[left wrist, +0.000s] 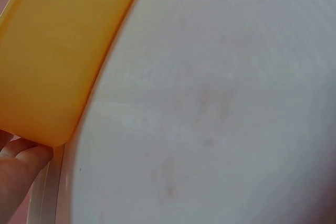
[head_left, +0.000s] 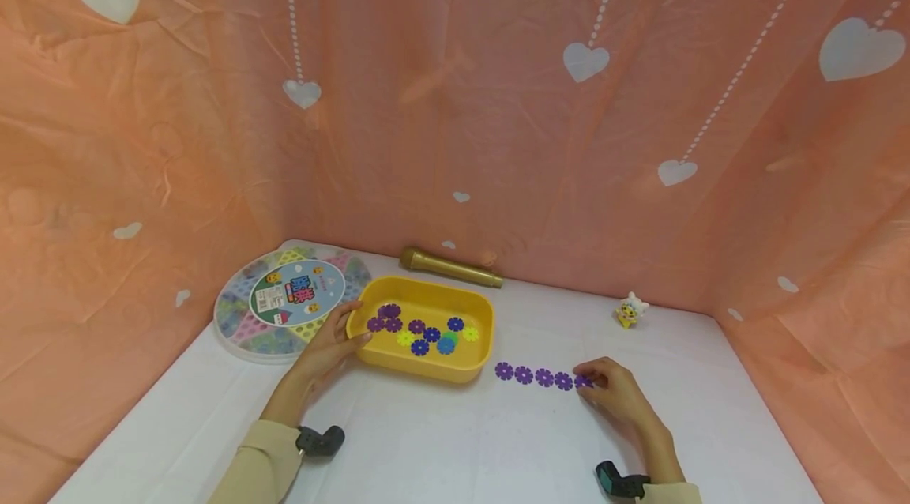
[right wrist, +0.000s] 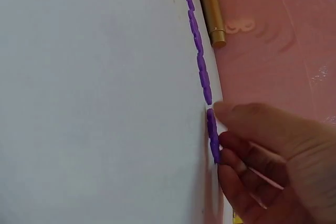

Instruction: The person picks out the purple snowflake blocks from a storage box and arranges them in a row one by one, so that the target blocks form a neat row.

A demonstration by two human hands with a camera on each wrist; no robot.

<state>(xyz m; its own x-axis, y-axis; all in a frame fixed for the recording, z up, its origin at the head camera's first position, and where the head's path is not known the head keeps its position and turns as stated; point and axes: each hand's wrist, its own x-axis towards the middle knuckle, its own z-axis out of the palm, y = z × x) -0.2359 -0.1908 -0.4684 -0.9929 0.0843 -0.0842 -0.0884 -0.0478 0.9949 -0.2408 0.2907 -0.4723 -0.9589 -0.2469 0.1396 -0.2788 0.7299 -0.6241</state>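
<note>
Lettering was shown on the oval label [head_left: 329, 280] of the round patterned case [head_left: 238, 316], which was set by the far left corner of the table [head_left: 426, 445]. Across the label's middle, large blue characters [head_left: 302, 289], seemingly Chinese, were printed beside a smaller red strip, but neither their wording nor any brand could be made out with certainty. Toward the table's left edge, a pale panel [head_left: 270, 297] on the same label was filled with fine dark print and bar-like marks, too small to be read.
</note>
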